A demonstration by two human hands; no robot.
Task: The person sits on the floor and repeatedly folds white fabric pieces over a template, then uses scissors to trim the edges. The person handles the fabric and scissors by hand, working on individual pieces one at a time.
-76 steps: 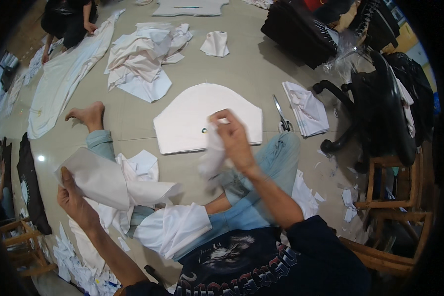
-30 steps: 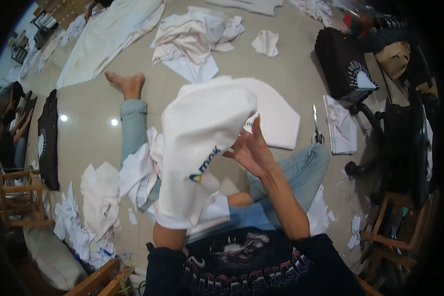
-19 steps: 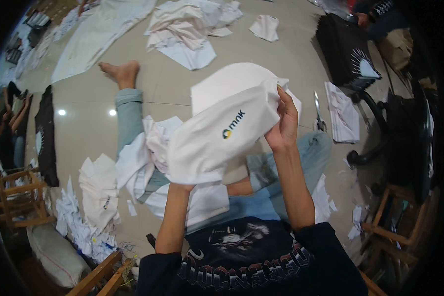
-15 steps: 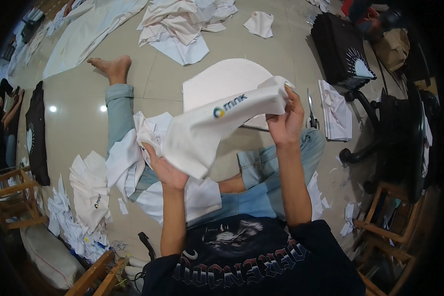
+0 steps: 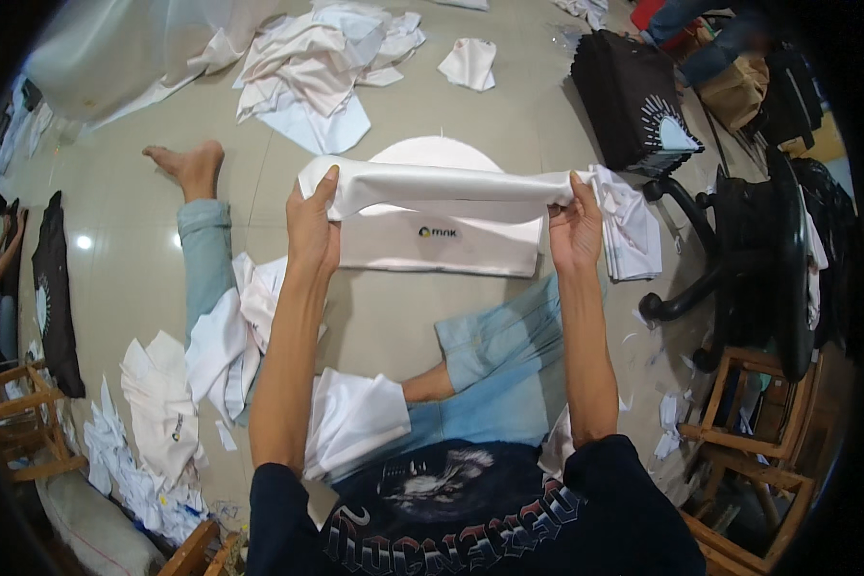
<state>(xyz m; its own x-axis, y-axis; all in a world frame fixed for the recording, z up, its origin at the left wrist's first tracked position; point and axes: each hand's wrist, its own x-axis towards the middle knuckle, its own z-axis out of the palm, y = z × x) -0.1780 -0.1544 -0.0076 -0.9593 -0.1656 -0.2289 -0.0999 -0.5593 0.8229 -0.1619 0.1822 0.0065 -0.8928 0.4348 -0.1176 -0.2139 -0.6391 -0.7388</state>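
A white piece of fabric point(image 5: 442, 184) is stretched level between my two hands, its body sagging or folded back behind the top edge. My left hand point(image 5: 312, 228) pinches its left end, thumb on top. At its right end, my right hand point(image 5: 576, 230) grips the corner between thumb and fingers. Under and just beyond the held fabric lies a flat, dome-shaped stack of white fabric point(image 5: 490, 252), with a small printed logo near its middle. The held fabric covers part of that stack.
Folded white cloths point(image 5: 634, 235) lie right of my right hand, near a black wheeled chair base point(image 5: 691, 288). A dark stack of bags point(image 5: 634, 101) stands far right. Loose fabric is heaped point(image 5: 326, 72) at the back; scraps point(image 5: 139, 470) lie left. Wooden frames point(image 5: 749, 403) stand right.
Both hands have moved forward, the left one farther, pulling the fabric from a slanted drape into a level stretch over the stack. The logo on the stack now shows.
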